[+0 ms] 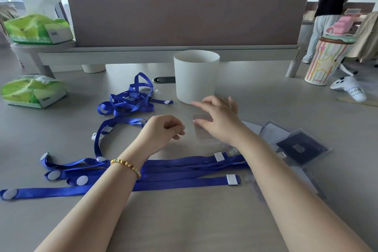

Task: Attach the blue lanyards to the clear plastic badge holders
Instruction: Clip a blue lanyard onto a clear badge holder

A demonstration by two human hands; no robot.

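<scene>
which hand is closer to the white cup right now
Right. The right hand is just in front of the white cup, fingertips almost at its base; the left hand sits farther toward the person's left.

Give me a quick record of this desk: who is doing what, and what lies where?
left hand: loosely curled, nothing visibly held
right hand: fingers spread on a clear holder
tangled lanyards: behind the left hand
flat lanyards: laid side by side under the forearms
holder pile: right of the right arm
white cup: behind the hands
tissue packs: far left
</scene>
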